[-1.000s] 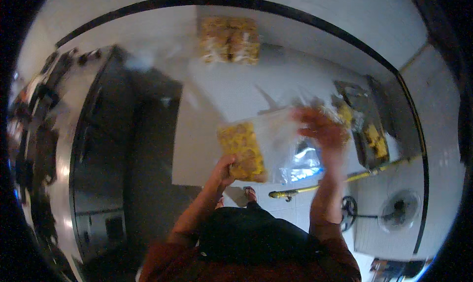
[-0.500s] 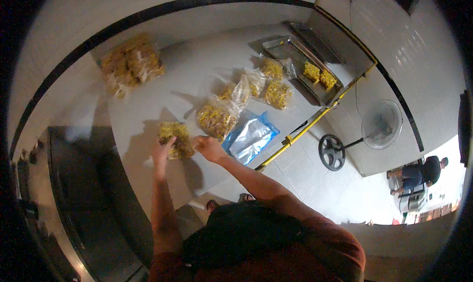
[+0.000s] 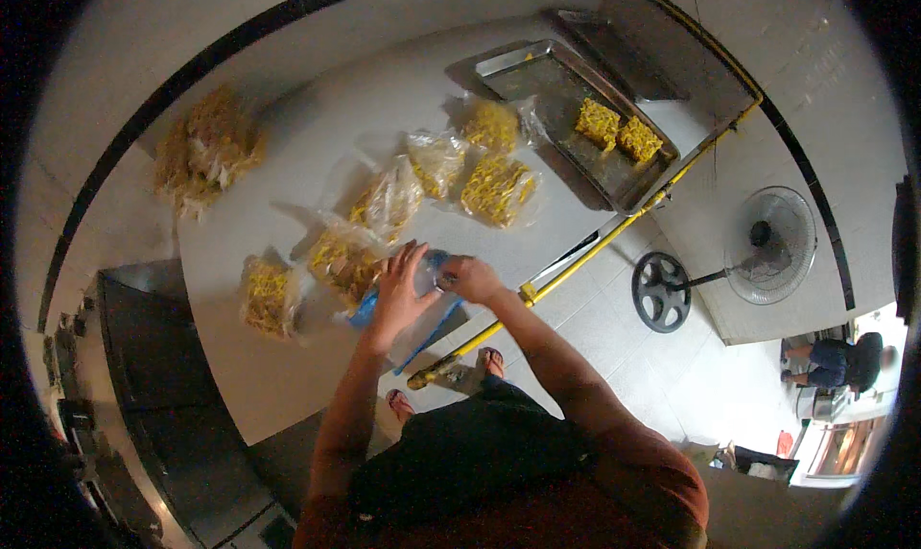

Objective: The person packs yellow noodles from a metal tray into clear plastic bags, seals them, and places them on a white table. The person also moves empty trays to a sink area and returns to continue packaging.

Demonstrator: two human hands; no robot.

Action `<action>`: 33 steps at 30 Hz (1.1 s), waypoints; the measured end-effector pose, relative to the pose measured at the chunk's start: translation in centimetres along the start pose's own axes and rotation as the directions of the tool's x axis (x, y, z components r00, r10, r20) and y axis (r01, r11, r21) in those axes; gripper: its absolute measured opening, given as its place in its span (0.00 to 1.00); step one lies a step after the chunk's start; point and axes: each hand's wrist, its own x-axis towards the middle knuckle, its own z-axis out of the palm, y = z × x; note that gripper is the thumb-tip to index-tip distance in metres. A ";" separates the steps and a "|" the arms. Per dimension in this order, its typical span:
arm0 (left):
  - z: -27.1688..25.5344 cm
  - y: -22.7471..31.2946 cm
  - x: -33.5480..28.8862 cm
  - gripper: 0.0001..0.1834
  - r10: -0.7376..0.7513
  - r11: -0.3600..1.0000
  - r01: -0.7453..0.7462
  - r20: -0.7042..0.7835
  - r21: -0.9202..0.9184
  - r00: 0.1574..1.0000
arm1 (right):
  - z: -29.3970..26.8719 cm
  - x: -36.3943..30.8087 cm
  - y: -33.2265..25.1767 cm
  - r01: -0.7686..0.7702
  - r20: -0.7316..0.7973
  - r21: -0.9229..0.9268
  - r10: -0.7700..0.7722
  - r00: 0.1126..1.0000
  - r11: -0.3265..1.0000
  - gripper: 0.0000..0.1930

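Observation:
My left hand (image 3: 393, 295) reaches over a blue and clear plastic bag pack (image 3: 365, 311) at the table's near edge. Its fingers are stretched out, with the thumb apart. Just to its right, my right hand (image 3: 470, 278) has curled fingers that pinch clear bluish plastic; part of it is hidden by the hands. A bagged block of yellow, crumbly-looking food (image 3: 271, 298) lies to the left of my hands. Another bagged block (image 3: 341, 263) sits right beside my left hand, partly behind its fingers.
More bagged yellow blocks (image 3: 499, 192) lie farther back on the white table (image 3: 240, 386). A metal tray (image 3: 552, 55) at the back right holds two unwrapped blocks. Bagged food (image 3: 211, 146) is heaped at the far left. A yellow pipe (image 3: 576, 269) edges the table; a fan (image 3: 772, 245) stands beyond.
Both hands have left the yellow block and moved right to the plastic bag pack. That block now lies on the table to the left. The view has shifted.

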 end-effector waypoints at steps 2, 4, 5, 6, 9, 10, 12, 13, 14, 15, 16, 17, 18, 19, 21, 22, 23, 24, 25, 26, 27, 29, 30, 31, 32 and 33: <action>0.9 1.4 2.6 0.39 0.037 0.998 -0.049 0.227 0.047 0.973 | 0.3 -0.4 1.1 0.186 -0.022 -0.031 -0.187 0.982 0.982 0.10; 1.3 0.4 3.7 0.40 0.032 0.992 -0.076 0.393 0.098 0.919 | -1.1 -1.0 1.2 0.166 -0.007 0.064 -0.166 0.986 0.984 0.12; 1.5 -0.3 4.2 0.41 0.029 0.989 -0.095 0.473 0.116 0.881 | -1.6 -1.4 1.6 0.120 -0.036 0.112 -0.117 0.993 0.986 0.13; 1.6 -0.6 4.9 0.45 0.035 0.979 -0.128 0.490 0.157 0.871 | -2.0 -1.7 1.9 0.076 -0.063 0.163 -0.067 0.996 0.984 0.14; 2.0 0.7 5.1 0.42 0.009 0.969 -0.102 0.385 0.223 0.923 | -2.8 -2.9 1.9 0.076 -0.170 0.356 -0.015 0.985 0.932 0.17; 1.8 2.5 5.9 0.36 0.051 0.985 -0.110 0.384 0.134 0.922 | -2.4 -3.0 2.0 0.161 -0.296 0.333 -0.059 0.953 0.929 0.20; 2.8 2.5 6.0 0.30 0.084 0.995 -0.096 0.323 0.021 0.943 | -3.3 -2.9 2.2 0.308 -0.432 0.285 -0.166 0.887 0.908 0.21; 3.2 2.3 5.9 0.26 0.097 0.995 -0.090 0.291 -0.036 0.952 | -3.7 -3.0 2.1 0.377 -0.494 0.252 -0.217 0.842 0.891 0.21; 4.1 1.4 5.9 0.24 0.057 0.997 -0.037 0.291 -0.072 0.955 | -3.6 -3.0 2.3 0.297 -0.491 0.316 -0.112 0.864 0.901 0.20; 5.4 0.0 5.8 0.21 0.018 0.994 0.014 0.289 -0.108 0.957 | -3.5 -2.9 2.7 0.218 -0.482 0.377 -0.010 0.876 0.900 0.18; 6.3 -1.1 5.4 0.20 -0.027 0.987 0.072 0.295 -0.142 0.955 | -2.9 -3.2 2.9 0.133 -0.460 0.444 0.098 0.882 0.886 0.16; 6.7 -2.2 4.6 0.18 -0.075 0.976 0.132 0.302 -0.174 0.950 | -2.5 -3.0 3.5 0.109 -0.405 0.560 0.157 0.901 0.821 0.12; 7.4 -1.5 5.3 0.19 -0.110 0.943 0.198 0.310 -0.268 0.944 | -2.0 -2.8 4.7 0.068 -0.339 0.666 0.220 0.914 0.743 0.10; 7.8 -0.6 5.7 0.19 -0.137 0.918 0.239 0.314 -0.316 0.940 | -1.8 -2.7 5.3 0.026 -0.258 0.759 0.263 0.930 0.651 0.08; 8.2 0.5 6.4 0.19 -0.186 0.859 0.309 0.314 -0.409 0.931 | -2.5 -2.3 5.2 -0.029 -0.282 0.708 0.321 0.904 0.705 0.07; 7.9 0.5 6.8 0.19 -0.240 0.825 0.413 0.422 -0.386 0.874 | -2.8 -2.2 5.0 -0.053 -0.306 0.678 0.347 0.887 0.733 0.08; 7.5 0.4 7.1 0.19 -0.287 0.786 0.509 0.523 -0.351 0.802 | -2.6 -2.4 4.8 -0.070 -0.292 0.726 0.398 0.870 0.685 0.09; 7.3 0.2 7.3 0.19 -0.321 0.742 0.595 0.615 -0.309 0.720 | -2.5 -2.6 4.6 -0.083 -0.279 0.766 0.445 0.851 0.637 0.09; 7.8 -1.3 6.7 0.19 -0.283 0.740 0.562 0.587 -0.369 0.758 | -2.8 -2.5 4.0 -0.091 -0.260 0.804 0.485 0.835 0.588 0.10; 8.9 -3.8 5.9 0.19 -0.247 0.735 0.526 0.555 -0.427 0.794 | -3.3 -2.5 3.4 -0.047 -0.201 0.899 0.503 0.840 0.436 0.10; 9.6 -5.3 5.4 0.19 -0.204 0.728 0.488 0.528 -0.481 0.824 | -4.4 -2.5 2.3 -0.003 -0.141 0.964 0.521 0.842 0.265 0.11; 9.7 -5.3 5.1 0.19 -0.185 0.684 0.491 0.523 -0.539 0.832 | -5.2 -2.3 2.0 0.027 -0.136 0.968 0.437 0.889 0.248 0.11; 9.6 -5.0 4.9 0.19 -0.179 0.657 0.496 0.522 -0.567 0.834 | -5.3 -2.2 2.2 0.022 -0.171 0.915 0.336 0.926 0.404 0.11; 9.0 -4.4 5.1 0.19 -0.169 0.668 0.497 0.538 -0.554 0.826 | -5.4 -2.1 2.4 0.034 -0.186 0.837 0.226 0.956 0.546 0.12; 8.4 -3.8 5.3 0.20 -0.158 0.678 0.497 0.553 -0.542 0.818 | -5.9 -2.0 2.6 -0.052 -0.157 0.807 0.298 0.941 0.588 0.10; 8.0 -3.5 5.6 0.20 -0.147 0.689 0.494 0.565 -0.530 0.812 | -6.6 -1.8 2.7 -0.137 -0.134 0.770 0.367 0.921 0.624 0.09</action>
